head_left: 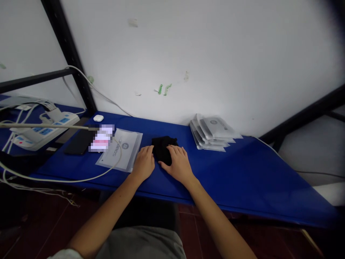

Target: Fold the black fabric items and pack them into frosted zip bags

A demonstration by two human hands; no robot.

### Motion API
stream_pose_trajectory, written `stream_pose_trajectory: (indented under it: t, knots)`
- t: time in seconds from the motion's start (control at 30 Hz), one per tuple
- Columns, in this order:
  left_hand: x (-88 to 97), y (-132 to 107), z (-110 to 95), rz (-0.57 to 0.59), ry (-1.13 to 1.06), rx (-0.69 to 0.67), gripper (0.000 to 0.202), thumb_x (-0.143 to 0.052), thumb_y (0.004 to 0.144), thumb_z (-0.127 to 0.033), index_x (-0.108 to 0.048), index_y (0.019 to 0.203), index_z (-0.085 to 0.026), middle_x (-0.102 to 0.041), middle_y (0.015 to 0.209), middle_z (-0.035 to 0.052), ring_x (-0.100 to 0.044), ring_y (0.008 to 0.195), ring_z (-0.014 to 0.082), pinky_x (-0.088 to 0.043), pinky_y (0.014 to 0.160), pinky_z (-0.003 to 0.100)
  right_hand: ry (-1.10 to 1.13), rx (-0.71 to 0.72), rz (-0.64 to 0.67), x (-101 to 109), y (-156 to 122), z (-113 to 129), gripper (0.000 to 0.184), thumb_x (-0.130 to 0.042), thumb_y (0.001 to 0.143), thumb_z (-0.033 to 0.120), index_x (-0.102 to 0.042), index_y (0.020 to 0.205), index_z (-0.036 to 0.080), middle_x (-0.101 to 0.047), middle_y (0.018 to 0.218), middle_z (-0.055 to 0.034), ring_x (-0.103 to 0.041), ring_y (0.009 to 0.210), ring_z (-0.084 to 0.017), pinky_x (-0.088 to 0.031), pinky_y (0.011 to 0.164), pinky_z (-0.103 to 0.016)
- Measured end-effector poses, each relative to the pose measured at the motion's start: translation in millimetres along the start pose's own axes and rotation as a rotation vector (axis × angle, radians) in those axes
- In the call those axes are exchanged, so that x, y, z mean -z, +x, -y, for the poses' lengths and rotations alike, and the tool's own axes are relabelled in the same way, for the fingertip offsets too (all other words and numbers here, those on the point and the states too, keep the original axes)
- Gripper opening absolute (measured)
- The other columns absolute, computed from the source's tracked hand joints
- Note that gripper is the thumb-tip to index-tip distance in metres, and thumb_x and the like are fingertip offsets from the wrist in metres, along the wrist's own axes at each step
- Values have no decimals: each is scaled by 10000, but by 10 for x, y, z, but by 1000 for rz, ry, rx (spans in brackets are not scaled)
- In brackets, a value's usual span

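A small bunched piece of black cloth (163, 149) lies on the blue table between my two hands; its exact kind cannot be made out. My left hand (143, 163) is closed at the cloth's left edge, fingers curled and thumb tucked close. On the other side, my right hand (179, 163) grips the cloth's right part, with the thumb toward the near edge and the fingers on top. Just left of my left hand lies a flat frosted zip bag (129, 147) with a printed logo.
Several frosted zip bags (215, 129) are stacked at the back right. To the left are a phone (79, 142), a blurred-out bright patch, a white earbud case (98, 118) and a power strip (45, 131). A pale cable (81, 180) loops over the bag. Black metal posts (72, 54) flank the table.
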State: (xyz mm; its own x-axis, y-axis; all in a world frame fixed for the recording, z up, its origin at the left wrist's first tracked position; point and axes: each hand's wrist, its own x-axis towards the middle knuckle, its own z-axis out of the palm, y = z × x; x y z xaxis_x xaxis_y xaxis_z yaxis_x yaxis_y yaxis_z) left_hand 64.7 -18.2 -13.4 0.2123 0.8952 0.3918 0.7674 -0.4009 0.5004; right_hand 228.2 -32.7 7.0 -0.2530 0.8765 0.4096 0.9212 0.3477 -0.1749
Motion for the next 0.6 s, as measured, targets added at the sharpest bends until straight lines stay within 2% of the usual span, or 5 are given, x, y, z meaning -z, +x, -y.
stream_pose_trajectory:
  t: [0.13,0.27,0.4,0.5,0.6]
  knots:
    - [-13,-1,10,-18,-9,-11,358,-392,864,-64,-507,1198,-120,-610,1136,135,-539,1125,250,-462,964,429,-35,23,-15,14,11,-15,370,-614,814,300,-610,1146,138,-625,1170,-131,-520,1120,-294,-350,1035,-503]
    - [-39,-5,30,-41,-15,-28,346,-393,864,-64,-507,1185,-123,-609,1122,137,-544,1114,256,-464,962,440,-66,18,-21,40,24,-40,242,-567,831,204,-685,1040,177,-643,1022,-105,-538,987,-266,-427,893,-423]
    - [-63,-5,39,-78,-31,-35,370,-397,857,-59,-479,1213,-115,-596,1138,152,-543,1124,263,-467,962,452,-9,20,13,63,29,-69,265,-521,845,138,-701,1028,202,-658,980,-85,-547,911,-238,-434,830,-385]
    - [-58,-2,28,-153,-39,-27,432,-400,856,-72,-416,1287,-103,-551,1216,182,-521,1166,272,-457,981,470,82,17,38,87,36,-113,308,-481,847,89,-699,1025,212,-678,990,-69,-562,881,-222,-444,816,-372]
    - [-11,-3,-12,-230,-20,-56,479,-405,867,-100,-364,1343,-79,-499,1293,216,-470,1228,292,-433,1010,490,169,25,52,117,44,-173,350,-437,823,33,-697,971,215,-696,1001,-49,-590,894,-206,-434,904,-394]
